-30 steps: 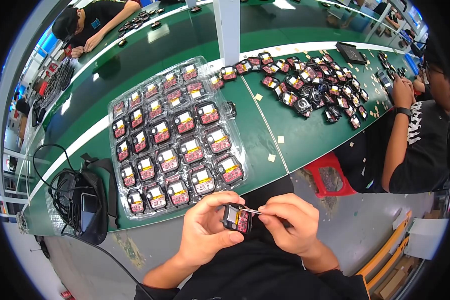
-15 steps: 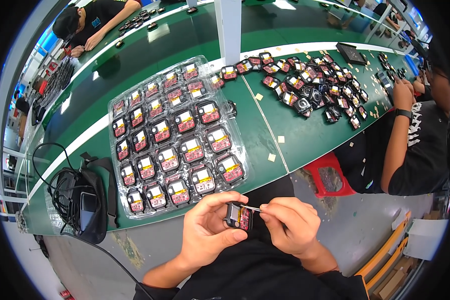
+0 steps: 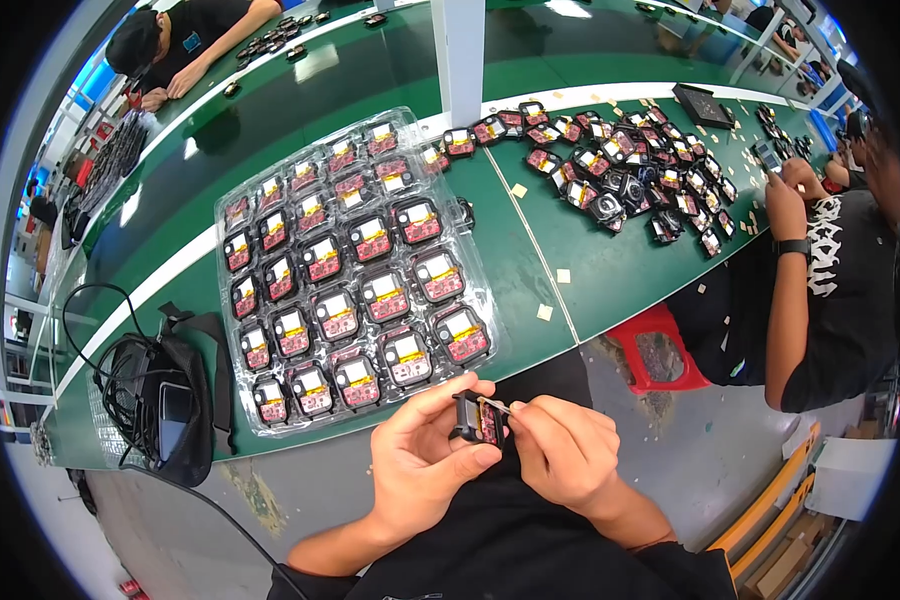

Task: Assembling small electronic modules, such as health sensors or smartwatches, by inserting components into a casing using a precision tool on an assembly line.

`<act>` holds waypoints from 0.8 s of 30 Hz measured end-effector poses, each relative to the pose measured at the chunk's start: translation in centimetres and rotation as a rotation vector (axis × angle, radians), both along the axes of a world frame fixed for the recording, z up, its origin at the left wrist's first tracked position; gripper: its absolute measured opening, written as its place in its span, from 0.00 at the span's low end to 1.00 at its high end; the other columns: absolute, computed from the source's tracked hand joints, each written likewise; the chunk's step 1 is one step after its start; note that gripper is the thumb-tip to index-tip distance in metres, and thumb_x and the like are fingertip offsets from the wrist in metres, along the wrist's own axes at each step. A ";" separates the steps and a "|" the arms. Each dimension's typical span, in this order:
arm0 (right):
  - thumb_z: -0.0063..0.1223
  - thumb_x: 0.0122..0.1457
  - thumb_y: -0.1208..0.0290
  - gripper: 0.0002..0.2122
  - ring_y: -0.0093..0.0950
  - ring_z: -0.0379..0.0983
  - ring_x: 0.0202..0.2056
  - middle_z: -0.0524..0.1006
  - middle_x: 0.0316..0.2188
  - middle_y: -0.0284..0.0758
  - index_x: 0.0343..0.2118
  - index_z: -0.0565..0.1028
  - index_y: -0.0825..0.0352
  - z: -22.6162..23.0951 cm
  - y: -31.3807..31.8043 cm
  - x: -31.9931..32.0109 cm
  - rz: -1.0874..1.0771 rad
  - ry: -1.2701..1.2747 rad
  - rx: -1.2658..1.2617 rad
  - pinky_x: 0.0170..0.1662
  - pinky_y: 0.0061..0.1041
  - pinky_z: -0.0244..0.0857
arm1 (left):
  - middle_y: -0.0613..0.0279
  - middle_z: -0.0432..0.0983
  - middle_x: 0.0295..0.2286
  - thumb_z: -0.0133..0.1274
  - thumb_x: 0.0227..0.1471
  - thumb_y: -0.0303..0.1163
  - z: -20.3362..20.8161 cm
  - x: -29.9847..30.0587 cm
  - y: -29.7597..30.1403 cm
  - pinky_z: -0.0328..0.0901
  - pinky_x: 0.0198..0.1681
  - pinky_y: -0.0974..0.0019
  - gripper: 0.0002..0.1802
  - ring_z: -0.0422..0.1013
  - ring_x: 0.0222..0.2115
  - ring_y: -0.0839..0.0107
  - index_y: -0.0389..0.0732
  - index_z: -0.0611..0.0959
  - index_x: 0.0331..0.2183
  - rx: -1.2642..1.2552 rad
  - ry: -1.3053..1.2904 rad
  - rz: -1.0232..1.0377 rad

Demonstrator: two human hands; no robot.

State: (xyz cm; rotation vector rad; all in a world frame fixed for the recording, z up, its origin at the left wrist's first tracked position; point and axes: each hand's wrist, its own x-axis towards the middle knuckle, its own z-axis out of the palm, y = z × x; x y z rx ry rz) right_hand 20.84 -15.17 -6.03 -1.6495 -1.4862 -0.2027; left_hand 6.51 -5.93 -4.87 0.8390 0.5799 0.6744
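My left hand [image 3: 417, 462] holds a small black square device housing [image 3: 480, 418], like an open watch case, tilted on edge between thumb and fingers. A red circuit board shows inside it. Pinched in my right hand [image 3: 568, 452] is a slim metal tool [image 3: 496, 404], tweezers-like, its tip against the upper edge of the housing. The exact contact point is too small to make out. Just beyond my hands lies a clear plastic tray [image 3: 253, 428] on the green bench, with rows of similar housings carrying red boards, white blocks and yellow strips.
A heap of similar housings [image 3: 625, 175] covers the bench at the right, near a black box [image 3: 703, 106]. At left sits a black bag [image 3: 192, 440] with cables. A grey post [image 3: 460, 65] rises behind the tray. A co-worker [image 3: 820, 270] sits at right, by a red stool [image 3: 660, 362].
My left hand has turned the housing more onto its edge. My right hand has moved slightly left, closer to the housing, with the tool. The co-worker's arm at right has shifted.
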 end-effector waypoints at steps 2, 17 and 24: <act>0.67 0.48 0.84 0.11 0.33 0.79 0.24 0.80 0.28 0.39 0.36 0.80 0.73 -0.2 0.0 -0.1 0.010 0.046 0.012 0.26 0.26 0.73 | 0.45 0.74 0.50 0.73 0.46 0.29 -0.3 0.0 -0.2 0.78 0.48 0.56 0.38 0.77 0.47 0.57 0.29 0.73 0.56 0.011 -0.021 0.010; 0.67 0.49 0.83 0.09 0.32 0.78 0.22 0.80 0.27 0.40 0.34 0.80 0.72 1.1 -0.1 0.6 0.052 0.055 0.023 0.25 0.26 0.73 | 0.50 0.66 0.55 0.67 0.47 0.15 -1.0 -0.6 0.0 0.75 0.52 0.64 0.35 0.71 0.53 0.63 0.31 0.73 0.57 0.198 -0.130 -0.019; 0.67 0.47 0.85 0.10 0.32 0.78 0.22 0.80 0.27 0.40 0.34 0.80 0.73 1.3 -0.2 0.6 0.037 0.005 -0.011 0.24 0.26 0.72 | 0.53 0.63 0.56 0.67 0.46 0.14 -1.1 -0.3 0.1 0.75 0.53 0.62 0.35 0.70 0.54 0.63 0.32 0.74 0.56 0.270 -0.075 -0.006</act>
